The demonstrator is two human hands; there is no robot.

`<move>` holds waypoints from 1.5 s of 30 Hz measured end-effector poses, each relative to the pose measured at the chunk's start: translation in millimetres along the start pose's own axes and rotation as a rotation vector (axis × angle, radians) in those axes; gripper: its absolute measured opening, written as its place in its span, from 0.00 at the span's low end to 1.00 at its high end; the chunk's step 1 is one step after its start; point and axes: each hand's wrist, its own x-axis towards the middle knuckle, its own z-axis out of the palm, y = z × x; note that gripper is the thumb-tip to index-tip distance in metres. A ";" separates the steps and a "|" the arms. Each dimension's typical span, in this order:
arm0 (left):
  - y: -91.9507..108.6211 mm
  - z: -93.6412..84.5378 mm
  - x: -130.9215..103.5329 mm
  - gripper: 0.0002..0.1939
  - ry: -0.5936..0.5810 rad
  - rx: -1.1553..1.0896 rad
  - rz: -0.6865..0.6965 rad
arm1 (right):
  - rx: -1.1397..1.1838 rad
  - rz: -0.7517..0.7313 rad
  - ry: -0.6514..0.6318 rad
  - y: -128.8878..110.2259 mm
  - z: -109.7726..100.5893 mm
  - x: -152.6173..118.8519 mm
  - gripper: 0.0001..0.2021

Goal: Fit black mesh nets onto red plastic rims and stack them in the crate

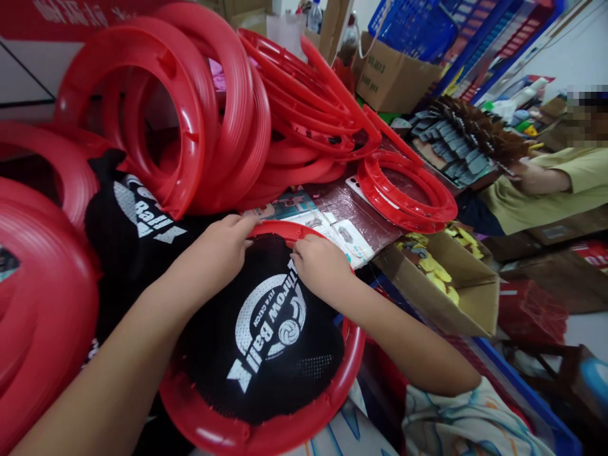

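A round black mesh fabric [204, 354] printed "Throw Ball" lies inside a red plastic ring [266, 440] in front of me. The ring's near side shows small pegs along its inner edge. My left hand [227, 248] is closed at the far left of the ring, thumb and fingers pinching the fabric's edge. Opposite it, my right hand [322, 265] has its fingers curled over the far right edge of the fabric, against the rim. The exact grip under the fingertips is hidden. More black printed fabric [102, 218] lies to the left of my left forearm.
Stacked red rings [194, 126] fill the back and left. Two flat rings [408, 212] lie on the table [349, 202] at right. A cardboard box [470, 304] holds yellow pieces. A person in a yellow sleeve [536, 190] works at the right, beside stacked dark pieces [456, 145].
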 end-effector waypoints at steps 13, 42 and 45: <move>21.1 -1.9 11.8 0.16 0.011 -0.121 -0.058 | 0.010 -0.131 -0.051 -13.8 1.7 5.7 0.10; 19.7 5.6 12.5 0.06 0.048 -0.364 -0.176 | 0.289 0.069 0.101 -2.8 -7.4 20.4 0.12; 20.5 6.8 13.7 0.06 0.064 -0.341 -0.194 | 0.221 0.083 0.101 -4.5 -5.2 22.3 0.13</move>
